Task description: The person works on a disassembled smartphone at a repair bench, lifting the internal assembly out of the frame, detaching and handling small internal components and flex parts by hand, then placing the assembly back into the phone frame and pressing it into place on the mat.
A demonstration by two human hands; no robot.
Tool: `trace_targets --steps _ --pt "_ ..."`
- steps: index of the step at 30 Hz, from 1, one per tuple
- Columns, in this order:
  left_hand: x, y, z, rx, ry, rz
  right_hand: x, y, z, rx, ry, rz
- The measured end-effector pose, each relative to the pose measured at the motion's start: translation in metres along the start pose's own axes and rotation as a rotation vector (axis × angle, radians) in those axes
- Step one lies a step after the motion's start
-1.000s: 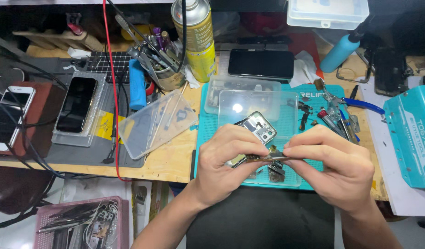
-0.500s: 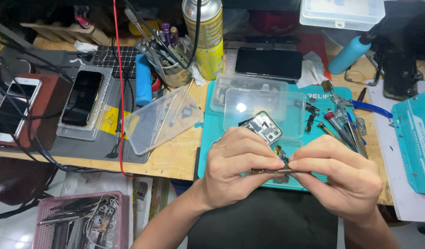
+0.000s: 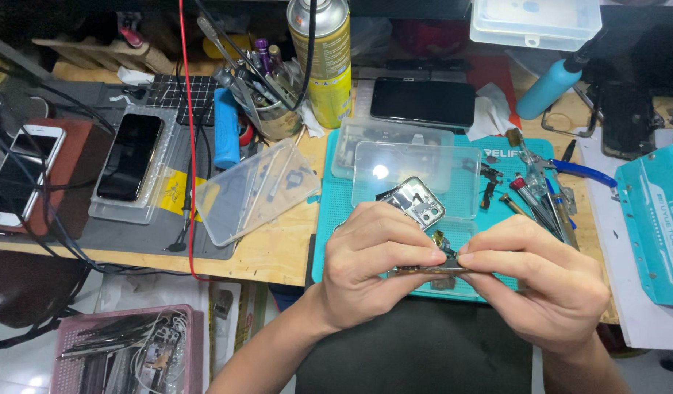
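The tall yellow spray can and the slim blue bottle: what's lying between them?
In the head view, a black phone lies face up between the yellow spray can and blue bottle, beside crumpled white tissue.

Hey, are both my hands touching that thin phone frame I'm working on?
Touching. The head view shows the left hand and the right hand each pinching an end of the thin phone frame between thumb and fingers, with no gap.

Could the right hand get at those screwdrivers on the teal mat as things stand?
Probably yes: the screwdrivers lie uncovered just beyond the right hand. But its fingers are pinching the phone frame together with the left hand.
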State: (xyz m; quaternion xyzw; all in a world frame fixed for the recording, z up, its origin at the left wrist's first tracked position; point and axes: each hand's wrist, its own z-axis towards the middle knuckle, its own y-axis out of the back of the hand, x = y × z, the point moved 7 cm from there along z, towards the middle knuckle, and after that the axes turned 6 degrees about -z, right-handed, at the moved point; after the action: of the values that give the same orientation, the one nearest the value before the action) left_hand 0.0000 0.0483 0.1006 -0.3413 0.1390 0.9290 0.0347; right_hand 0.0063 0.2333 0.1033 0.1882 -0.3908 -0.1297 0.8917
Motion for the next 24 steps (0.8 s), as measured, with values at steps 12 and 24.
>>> trace_targets --steps 12,24 --pt "0.008 0.005 -0.001 0.018 0.110 -0.093 -0.003 0.005 -0.001 -0.035 0.004 -0.012" --pt "0.075 -0.027 -0.041 -0.189 0.934 -0.973 0.024 -0.010 -0.002 -0.008 0.357 -0.549"
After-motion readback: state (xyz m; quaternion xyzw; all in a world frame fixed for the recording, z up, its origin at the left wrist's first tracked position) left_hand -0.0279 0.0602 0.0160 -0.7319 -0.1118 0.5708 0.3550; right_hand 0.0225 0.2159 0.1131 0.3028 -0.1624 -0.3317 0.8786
